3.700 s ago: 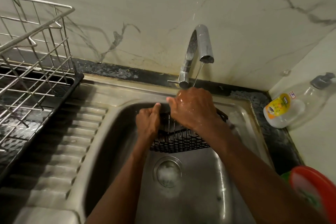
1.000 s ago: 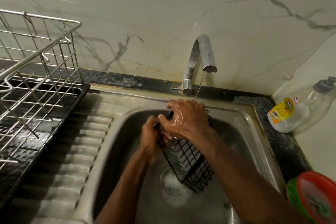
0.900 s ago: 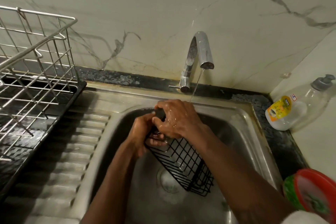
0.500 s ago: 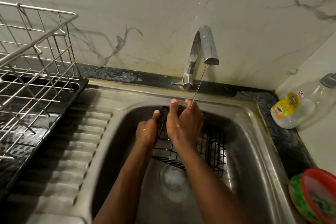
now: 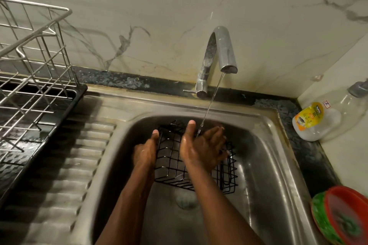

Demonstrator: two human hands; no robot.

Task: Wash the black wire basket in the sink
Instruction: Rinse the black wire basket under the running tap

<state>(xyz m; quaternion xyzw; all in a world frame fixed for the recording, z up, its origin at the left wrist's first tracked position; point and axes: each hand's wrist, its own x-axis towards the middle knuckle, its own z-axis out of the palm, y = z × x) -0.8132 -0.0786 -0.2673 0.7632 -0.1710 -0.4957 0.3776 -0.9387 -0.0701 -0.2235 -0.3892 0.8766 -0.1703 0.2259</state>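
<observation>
The black wire basket (image 5: 172,167) sits low in the steel sink (image 5: 264,165), above the drain (image 5: 186,198). My left hand (image 5: 146,153) grips the basket's left side, thumb up along its rim. My right hand (image 5: 202,148) lies over the basket's top with wet fingers spread to the right and thumb raised; a thin stream of water from the chrome tap (image 5: 221,57) lands on it. The right hand covers the basket's middle.
A steel dish rack (image 5: 31,69) on a black tray stands at the left, beside the ribbed drainboard (image 5: 65,181). A clear soap bottle (image 5: 318,121) lies at the right corner. Red and green plates (image 5: 344,223) sit at the lower right.
The basket has turned from hanging tilted on end to lying more level in the sink. My right hand has slid to the right across its top, fingers now spread under the stream.
</observation>
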